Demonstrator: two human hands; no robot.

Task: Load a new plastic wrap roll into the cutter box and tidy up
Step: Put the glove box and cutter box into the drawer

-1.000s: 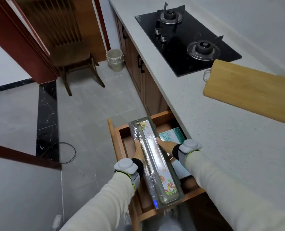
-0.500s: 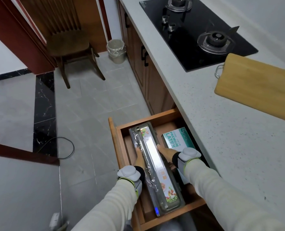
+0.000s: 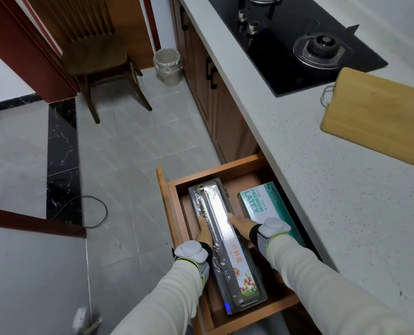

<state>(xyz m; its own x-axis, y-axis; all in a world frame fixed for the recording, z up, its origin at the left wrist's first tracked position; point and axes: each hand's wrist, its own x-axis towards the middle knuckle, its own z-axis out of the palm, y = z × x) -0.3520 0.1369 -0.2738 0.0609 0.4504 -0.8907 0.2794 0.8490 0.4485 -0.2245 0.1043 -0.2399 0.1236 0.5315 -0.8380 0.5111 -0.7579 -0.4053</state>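
Note:
The grey plastic wrap cutter box [image 3: 225, 240], long and narrow with a colourful label, lies lengthwise inside the open wooden drawer [image 3: 167, 189]. Wrinkled film shows along its left edge. My left hand [image 3: 204, 232] grips the box's left side and my right hand [image 3: 241, 224] grips its right side, about halfway along. The box's near end reaches the drawer's near wall.
A teal latex glove box [image 3: 261, 201] lies in the drawer right of the cutter box. On the counter [image 3: 297, 153] are a wooden cutting board [image 3: 380, 117] and a black gas hob [image 3: 297, 44]. A chair [image 3: 99, 61], a bin [image 3: 168, 66] and a cable [image 3: 97, 213] are on the floor.
Both hands have lowered the cutter box from above the drawer down into it, beside the glove box. The camera has tilted and moved closer.

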